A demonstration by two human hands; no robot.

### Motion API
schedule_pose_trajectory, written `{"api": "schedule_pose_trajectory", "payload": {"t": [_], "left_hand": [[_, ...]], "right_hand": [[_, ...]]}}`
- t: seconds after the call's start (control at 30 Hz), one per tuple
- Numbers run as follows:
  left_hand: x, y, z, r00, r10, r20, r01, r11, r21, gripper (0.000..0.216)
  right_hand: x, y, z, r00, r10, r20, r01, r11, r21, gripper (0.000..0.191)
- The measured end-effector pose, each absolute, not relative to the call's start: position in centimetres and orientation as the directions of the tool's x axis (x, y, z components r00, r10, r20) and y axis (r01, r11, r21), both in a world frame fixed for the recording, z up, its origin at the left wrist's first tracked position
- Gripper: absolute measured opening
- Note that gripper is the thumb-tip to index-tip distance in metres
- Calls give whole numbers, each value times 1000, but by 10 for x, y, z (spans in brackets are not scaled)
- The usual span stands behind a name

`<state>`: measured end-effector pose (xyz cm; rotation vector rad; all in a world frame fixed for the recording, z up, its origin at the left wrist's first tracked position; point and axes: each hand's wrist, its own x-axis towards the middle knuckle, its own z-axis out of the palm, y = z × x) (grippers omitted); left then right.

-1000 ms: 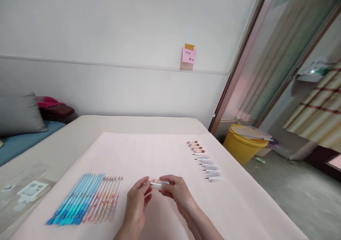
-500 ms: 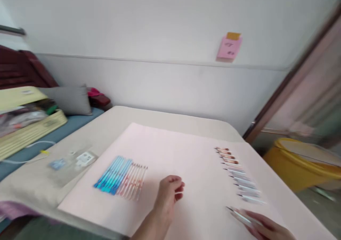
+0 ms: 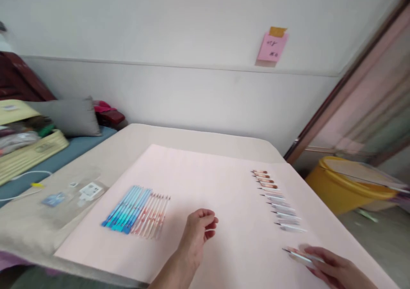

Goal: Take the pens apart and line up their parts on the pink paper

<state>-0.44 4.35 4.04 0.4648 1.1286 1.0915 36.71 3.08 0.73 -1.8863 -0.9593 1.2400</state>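
Pinched a pen [image 3: 297,255] by its right end in the fingers of the right hand [image 3: 331,265], near right, presumably leaving its tip free, pointing left like the far row [image 3: 282,207]. Held the left hand [image 3: 198,227] half curled, fingers parted, seemingly empty.

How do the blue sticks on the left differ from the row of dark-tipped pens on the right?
The blue sticks are packed side by side, while the dark-tipped pens form a looser row. The sticks slant away from the camera; the pens lie crosswise, tips leftward. The sticks are blue; the pens look pale or brownish. Both lie on the pale pink sheet.
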Motion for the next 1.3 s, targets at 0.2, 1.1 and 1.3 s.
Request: {"api": "schedule_pose_trajectory", "payload": {"t": [0.2,1.1,1.3], "left_hand": [[-1,44,41,47,864,-502,-450,466,762,23],[-2,47,41,56,862,-504,-467,469,750,22],[-5,50,39,76,852,-519,-484,486,728,24]], "right_hand": [[371,39,13,115,842,-528,67,-536,-841,31],[347,44,35,-32,888,-459,16,-459,-889,19],[309,74,36,-82,917,-391,-3,-392,-920,17]]}}
